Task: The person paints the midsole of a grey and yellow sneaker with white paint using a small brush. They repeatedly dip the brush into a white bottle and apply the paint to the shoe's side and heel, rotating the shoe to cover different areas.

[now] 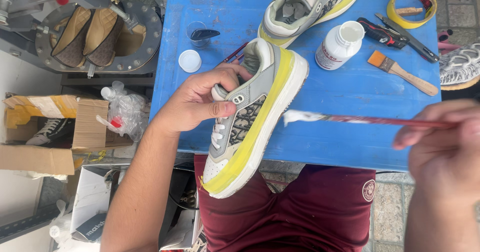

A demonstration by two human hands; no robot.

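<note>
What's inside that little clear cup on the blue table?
The clear cup holds one dark, pointed thing leaning on its rim. Any liquid below it cannot be made out.

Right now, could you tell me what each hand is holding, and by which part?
Left hand: grey, yellow-taped sneaker, by its collar. Right hand: red-handled, white-tipped brush, by its handle end.

Held sneaker [252, 117] lies left of brush [350, 119]; bottle [340, 44] and second sneaker [305, 7] behind on table [350, 92]

I see open counter [345, 132] right of the shoe [252, 117] (only the brush [370, 120] crosses it); bottle [339, 44], cutter [382, 33] and tape [411, 7] crowd the far edge.
</note>
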